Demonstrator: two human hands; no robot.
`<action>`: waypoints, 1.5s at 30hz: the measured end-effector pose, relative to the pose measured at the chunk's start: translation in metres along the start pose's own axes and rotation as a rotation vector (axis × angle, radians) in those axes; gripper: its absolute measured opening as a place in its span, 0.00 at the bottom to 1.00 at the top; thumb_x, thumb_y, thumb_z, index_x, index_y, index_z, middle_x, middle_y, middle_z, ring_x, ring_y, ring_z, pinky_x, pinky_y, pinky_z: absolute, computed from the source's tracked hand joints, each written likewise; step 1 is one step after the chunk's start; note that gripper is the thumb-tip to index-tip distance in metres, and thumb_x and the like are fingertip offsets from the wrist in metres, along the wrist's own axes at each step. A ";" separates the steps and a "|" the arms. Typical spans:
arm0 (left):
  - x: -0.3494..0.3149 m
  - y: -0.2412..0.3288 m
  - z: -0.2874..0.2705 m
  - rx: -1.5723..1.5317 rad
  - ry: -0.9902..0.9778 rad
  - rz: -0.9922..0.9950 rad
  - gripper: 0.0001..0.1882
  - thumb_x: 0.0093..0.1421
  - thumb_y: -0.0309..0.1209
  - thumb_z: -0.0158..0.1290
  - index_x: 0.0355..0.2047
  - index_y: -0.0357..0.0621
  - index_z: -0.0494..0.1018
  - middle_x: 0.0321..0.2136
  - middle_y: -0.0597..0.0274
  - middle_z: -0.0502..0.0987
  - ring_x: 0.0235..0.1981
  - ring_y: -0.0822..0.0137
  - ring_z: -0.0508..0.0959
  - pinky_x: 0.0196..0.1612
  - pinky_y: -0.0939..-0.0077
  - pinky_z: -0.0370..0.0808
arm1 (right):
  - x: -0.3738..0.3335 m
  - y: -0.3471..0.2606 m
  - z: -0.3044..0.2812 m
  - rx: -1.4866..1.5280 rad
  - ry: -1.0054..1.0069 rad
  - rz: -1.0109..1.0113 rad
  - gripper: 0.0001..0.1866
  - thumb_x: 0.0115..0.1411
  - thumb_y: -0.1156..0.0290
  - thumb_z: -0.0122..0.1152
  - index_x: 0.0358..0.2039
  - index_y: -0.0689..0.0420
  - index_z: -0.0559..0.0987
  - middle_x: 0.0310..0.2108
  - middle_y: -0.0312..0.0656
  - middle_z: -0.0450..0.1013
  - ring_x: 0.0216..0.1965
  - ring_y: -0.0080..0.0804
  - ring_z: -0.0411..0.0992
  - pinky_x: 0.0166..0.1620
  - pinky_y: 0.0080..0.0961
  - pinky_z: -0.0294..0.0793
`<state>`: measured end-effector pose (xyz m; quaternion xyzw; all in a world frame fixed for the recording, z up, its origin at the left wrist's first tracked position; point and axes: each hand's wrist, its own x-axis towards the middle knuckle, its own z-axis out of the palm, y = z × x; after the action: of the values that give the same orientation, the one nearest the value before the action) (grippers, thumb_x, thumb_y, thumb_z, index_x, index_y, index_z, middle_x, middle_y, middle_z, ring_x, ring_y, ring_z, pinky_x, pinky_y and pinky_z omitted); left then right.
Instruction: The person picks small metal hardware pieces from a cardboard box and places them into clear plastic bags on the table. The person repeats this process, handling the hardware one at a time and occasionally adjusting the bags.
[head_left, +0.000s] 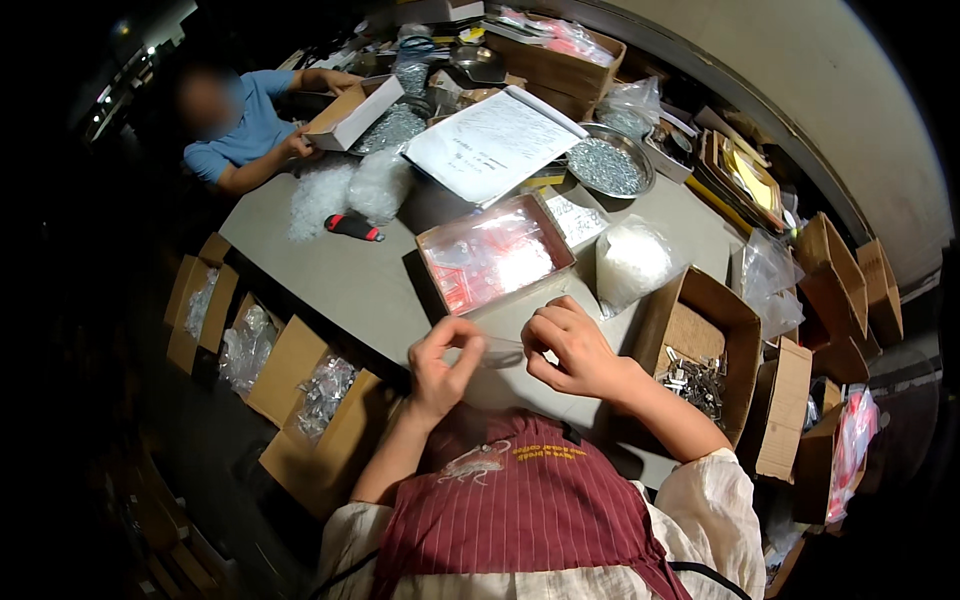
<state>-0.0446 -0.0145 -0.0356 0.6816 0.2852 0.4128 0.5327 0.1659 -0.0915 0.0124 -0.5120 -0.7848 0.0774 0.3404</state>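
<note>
Writing first: we have a white pad (492,140) covered in handwriting, a small white sheet (575,218) with marks too small to read, and yellow lettering on the maroon striped apron (530,510), seen upside down beside a pale drawing. Red print shows on the clear bags (495,258) in the open carton (522,291).

Our thing is a thin clear plastic piece (505,352), between the two hands, just above the near edge of the grey tabletop (285,268) and nearer us than the carton. Left grip (442,368): narrow, thumb and forefinger pinching its left side. Right grip (573,348): fingers curled in by its right end; we can't tell if they are closed on it.

Around: a bag of white stuff (635,262) right of the carton, a brown box (735,325) with metal parts (693,385) near the right forearm, a metal bowl (647,190) of small silvery pieces, a red-and-black tool (353,228). Across, a co-worker in blue (245,125) holds a white-sided box (362,112).
</note>
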 end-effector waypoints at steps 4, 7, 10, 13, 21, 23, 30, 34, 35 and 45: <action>-0.013 -0.030 -0.050 -0.123 0.274 -0.020 0.05 0.68 0.27 0.52 0.36 0.39 0.72 0.28 0.67 0.76 0.30 0.77 0.76 0.36 0.82 0.72 | 0.020 0.020 0.020 0.133 -0.008 -0.002 0.05 0.49 0.73 0.58 0.24 0.56 0.70 0.22 0.41 0.67 0.27 0.41 0.68 0.39 0.34 0.66; -0.031 -0.054 -0.104 -0.020 0.483 -0.023 0.04 0.69 0.26 0.52 0.39 0.38 0.71 0.33 0.65 0.77 0.34 0.77 0.75 0.38 0.81 0.74 | 0.035 0.068 0.045 0.118 -0.060 0.234 0.06 0.55 0.71 0.61 0.29 0.59 0.75 0.26 0.44 0.72 0.33 0.43 0.74 0.43 0.39 0.70; -0.058 -0.099 -0.152 0.269 0.631 -0.058 0.05 0.68 0.25 0.52 0.42 0.36 0.72 0.33 0.62 0.77 0.35 0.72 0.77 0.39 0.76 0.75 | 0.044 0.128 0.077 -0.237 -0.034 0.271 0.15 0.57 0.65 0.66 0.40 0.59 0.75 0.37 0.49 0.74 0.37 0.47 0.75 0.45 0.43 0.71; -0.094 -0.140 -0.192 0.618 0.685 -0.166 0.07 0.65 0.25 0.55 0.43 0.37 0.73 0.34 0.58 0.79 0.36 0.66 0.79 0.41 0.72 0.76 | 0.050 0.168 0.104 -0.448 -0.022 0.324 0.16 0.56 0.64 0.67 0.40 0.59 0.76 0.38 0.51 0.74 0.39 0.51 0.75 0.45 0.44 0.72; -0.083 -0.128 -0.151 0.493 0.510 -0.193 0.08 0.64 0.26 0.55 0.44 0.41 0.77 0.39 0.57 0.82 0.39 0.60 0.81 0.45 0.68 0.78 | 0.050 0.155 0.073 0.060 -0.025 0.459 0.13 0.62 0.63 0.64 0.40 0.60 0.84 0.36 0.49 0.81 0.36 0.42 0.79 0.41 0.31 0.76; -0.053 -0.089 -0.116 0.373 0.394 -0.216 0.11 0.66 0.28 0.54 0.47 0.38 0.76 0.45 0.55 0.78 0.43 0.63 0.79 0.48 0.70 0.76 | 0.043 0.137 0.058 0.172 0.057 0.448 0.14 0.64 0.63 0.63 0.40 0.62 0.84 0.35 0.44 0.81 0.37 0.32 0.78 0.43 0.27 0.75; 0.024 -0.036 -0.015 -0.193 -0.004 -0.160 0.26 0.61 0.26 0.61 0.60 0.37 0.68 0.53 0.56 0.75 0.54 0.69 0.74 0.54 0.72 0.73 | 0.018 0.075 0.022 0.884 -0.140 0.615 0.14 0.67 0.64 0.62 0.42 0.64 0.83 0.37 0.38 0.80 0.40 0.24 0.75 0.48 0.24 0.73; 0.032 -0.040 -0.002 -0.380 -0.132 -0.337 0.20 0.64 0.24 0.56 0.55 0.33 0.71 0.36 0.60 0.81 0.36 0.76 0.79 0.39 0.81 0.75 | -0.004 0.096 0.024 0.713 -0.226 0.580 0.15 0.67 0.64 0.62 0.41 0.64 0.83 0.36 0.40 0.80 0.39 0.24 0.75 0.45 0.25 0.75; 0.031 -0.043 0.000 -0.327 -0.110 -0.336 0.18 0.64 0.25 0.56 0.54 0.34 0.73 0.34 0.61 0.82 0.33 0.76 0.79 0.37 0.82 0.75 | -0.012 0.112 0.027 0.518 -0.244 0.544 0.15 0.66 0.64 0.63 0.40 0.64 0.83 0.36 0.42 0.80 0.39 0.25 0.76 0.43 0.25 0.75; -0.003 -0.061 0.021 0.103 -0.062 -0.157 0.10 0.64 0.26 0.55 0.43 0.39 0.81 0.26 0.57 0.82 0.24 0.68 0.79 0.29 0.73 0.76 | -0.068 0.175 0.063 -0.510 -0.552 0.328 0.14 0.55 0.69 0.61 0.42 0.57 0.80 0.38 0.47 0.76 0.36 0.49 0.77 0.40 0.43 0.78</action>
<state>-0.0250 -0.0102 -0.0965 0.6960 0.3420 0.3332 0.5363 0.2754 -0.0540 -0.1481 -0.6585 -0.7486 0.0680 -0.0378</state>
